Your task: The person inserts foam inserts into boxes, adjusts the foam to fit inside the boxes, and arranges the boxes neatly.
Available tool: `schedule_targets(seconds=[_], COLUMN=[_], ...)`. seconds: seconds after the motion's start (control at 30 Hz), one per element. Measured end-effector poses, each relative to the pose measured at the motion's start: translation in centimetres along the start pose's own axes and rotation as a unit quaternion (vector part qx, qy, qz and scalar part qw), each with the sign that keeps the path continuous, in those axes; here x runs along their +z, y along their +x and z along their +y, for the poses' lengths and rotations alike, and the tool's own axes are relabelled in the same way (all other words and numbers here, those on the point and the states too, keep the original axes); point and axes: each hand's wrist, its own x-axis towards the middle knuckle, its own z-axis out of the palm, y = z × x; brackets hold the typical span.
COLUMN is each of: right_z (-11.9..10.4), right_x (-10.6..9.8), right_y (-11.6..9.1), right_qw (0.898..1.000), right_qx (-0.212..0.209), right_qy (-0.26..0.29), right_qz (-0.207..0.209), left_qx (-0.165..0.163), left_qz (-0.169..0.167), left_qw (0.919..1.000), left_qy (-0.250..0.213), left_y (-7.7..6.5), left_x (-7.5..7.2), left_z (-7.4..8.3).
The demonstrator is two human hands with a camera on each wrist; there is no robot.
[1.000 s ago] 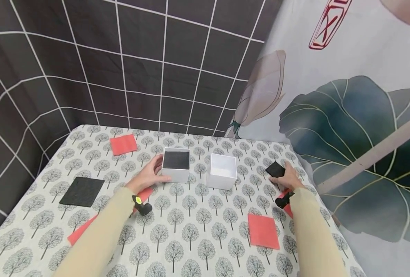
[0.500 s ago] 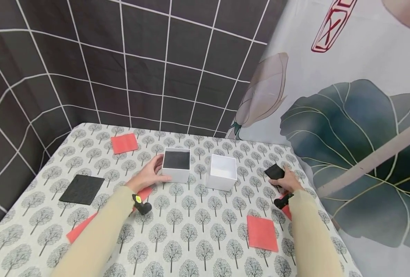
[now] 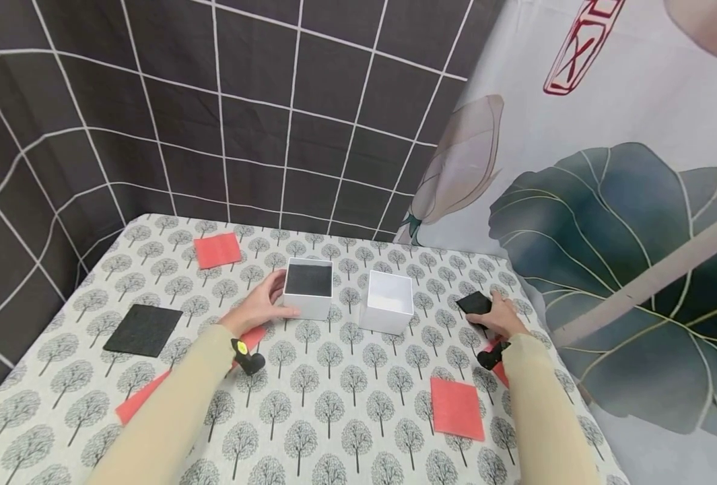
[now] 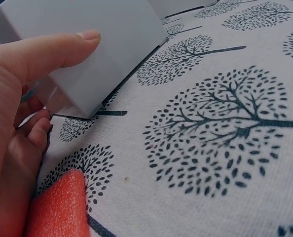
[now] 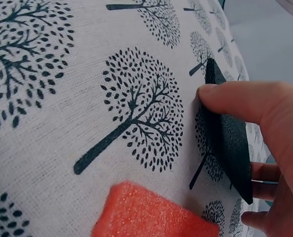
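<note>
Since the first frame, the right hand and its black piece have shifted slightly toward the plain white box, while the left hand has stayed put. The black piece, right of the plain white box, is a thin, matte, grainy sheet, tilted and slightly bowed. The right thumb lies across it, with the fingers at its other side, partly parted around it. Left of the plain white box, the filled box has smooth, crisp-cornered walls and a dark square inside its rim. The left thumb presses its near wall, the fingers bent round its left side in a wide grip.

A narrow strip of tree-printed cloth separates the boxes; a wider stretch runs from the plain white box to the black piece, the widest in front. The cloth's right edge passes just beyond the right hand. Flat squares lie about the plain white box: a dark sheet far left, a red square behind-left, a red sheet front-right.
</note>
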Motion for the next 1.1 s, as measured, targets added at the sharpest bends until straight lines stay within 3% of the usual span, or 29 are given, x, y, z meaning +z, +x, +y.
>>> schedule_targets(seconds=[0.1,0.37,0.47,0.73,1.1], right_z=[-0.1,-1.1,-1.2,-1.1,-1.2], right_x=[0.0,-0.3,-0.3,-0.3,0.5], right_y=[-0.2,-1.1,-1.6,-2.3,-3.5], right_qw=[1.000,0.999,0.999,0.998,0.995], right_qx=[-0.011,-0.018,-0.020,-0.042,-0.064], right_qy=[-0.004,0.020,0.012,-0.012,-0.035], right_qz=[0.010,0.024,0.022,0.032,0.060], left_qx=[0.000,-0.007,-0.003,0.005,0.011], left_qz=[-0.001,-0.013,-0.013,-0.004,-0.002], left_qw=[1.0000,0.9999,0.9999,0.9998,0.9999], left_qy=[-0.004,0.000,-0.004,-0.018,-0.012], left_y=[0.0,-0.8,-0.8,-0.2,-0.2], left_x=[0.0,0.2,0.2,0.0,0.1], left_z=[0.2,2.4,2.2,-0.1,0.1])
